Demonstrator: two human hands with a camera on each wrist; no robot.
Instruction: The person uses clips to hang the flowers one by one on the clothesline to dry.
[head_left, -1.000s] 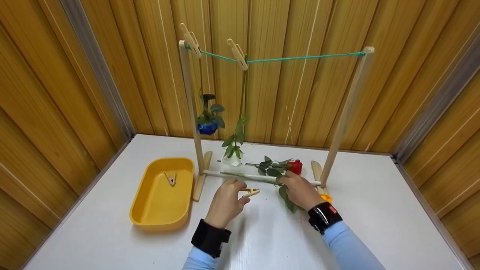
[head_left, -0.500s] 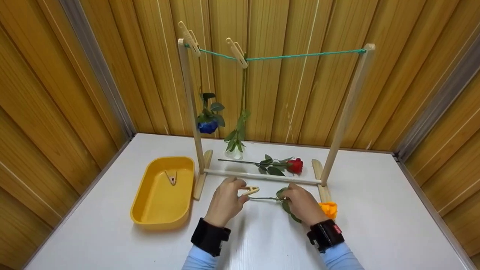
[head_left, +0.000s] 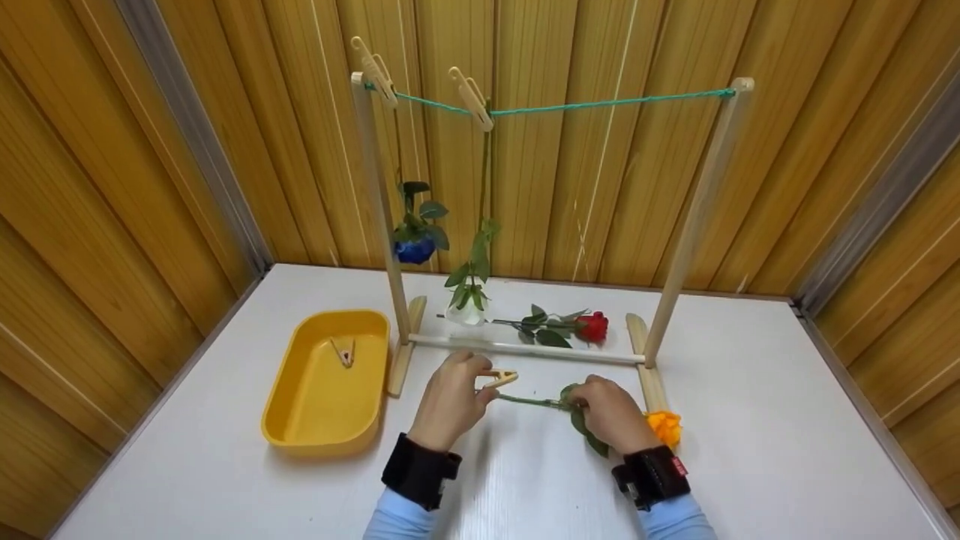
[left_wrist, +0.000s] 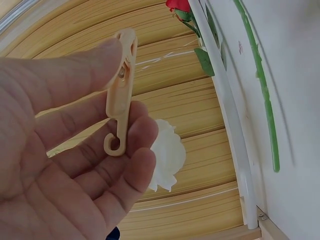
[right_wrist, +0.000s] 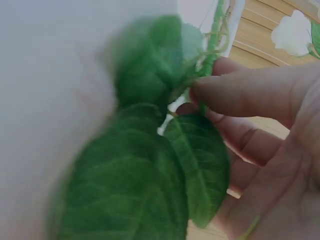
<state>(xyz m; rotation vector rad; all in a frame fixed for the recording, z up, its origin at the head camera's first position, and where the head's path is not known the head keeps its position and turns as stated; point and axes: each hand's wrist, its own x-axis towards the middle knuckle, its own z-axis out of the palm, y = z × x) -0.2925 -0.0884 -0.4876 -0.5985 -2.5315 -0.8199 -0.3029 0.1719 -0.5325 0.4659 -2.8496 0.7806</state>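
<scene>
My left hand (head_left: 451, 401) pinches a beige clothespin (left_wrist: 121, 95) between thumb and fingers, above the table. In the left wrist view its hooked end points down toward the palm side. My right hand (head_left: 611, 412) pinches the green stem (right_wrist: 212, 40) of an orange rose (head_left: 664, 428) near its leaves (right_wrist: 195, 165). The bloom lies to the right of that hand, partly hidden by it, and the stem runs left toward the left hand. In the left wrist view the stem's end is apart from the clothespin.
A wooden frame (head_left: 694, 217) carries a green cord (head_left: 607, 103). Two clothespins (head_left: 471, 97) on it hold a blue rose (head_left: 415, 249) and a white rose (head_left: 466, 309) upside down. A red rose (head_left: 592, 327) lies behind the bottom bar. The yellow tray (head_left: 322, 412) contains a clothespin (head_left: 344, 352).
My right hand has drawn the orange rose toward me, from over the bottom bar to in front of it. The left hand with its clothespin has hardly moved. The hanging white rose sways.
</scene>
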